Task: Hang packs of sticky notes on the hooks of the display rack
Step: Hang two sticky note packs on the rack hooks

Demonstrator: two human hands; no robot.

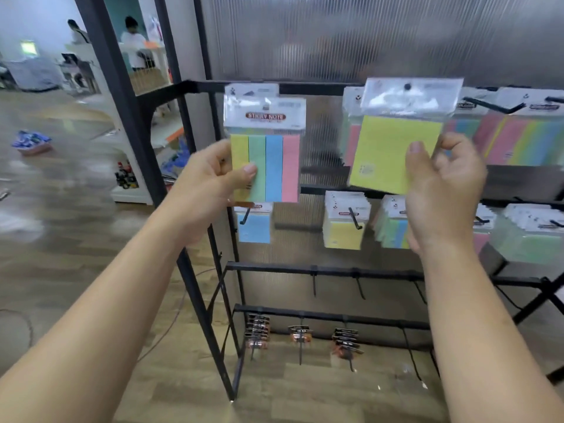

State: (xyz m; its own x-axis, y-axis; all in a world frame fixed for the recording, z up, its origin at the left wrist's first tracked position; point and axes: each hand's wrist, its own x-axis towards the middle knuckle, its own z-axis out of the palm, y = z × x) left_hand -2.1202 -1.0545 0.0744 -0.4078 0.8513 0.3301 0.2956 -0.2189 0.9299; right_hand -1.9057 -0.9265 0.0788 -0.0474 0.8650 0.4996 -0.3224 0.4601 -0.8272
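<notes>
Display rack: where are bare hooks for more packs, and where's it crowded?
Bare: three hooks on the third rail, between thick pack stacks above and small carded items below. Crowded: those stacks on the second rail, and the striped packs at top right, beside the yellow pack the right hand holds.

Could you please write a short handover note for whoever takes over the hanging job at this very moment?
Left hand grips a four-stripe pack by the left end of the rack top rail; not clearly hooked.
Right hand pinches a yellow pack, its header hole at a hook tip.
Done: hung packs sit on top-row and second-row hooks.
To do: seat both held packs; third-row hooks are bare.
</notes>
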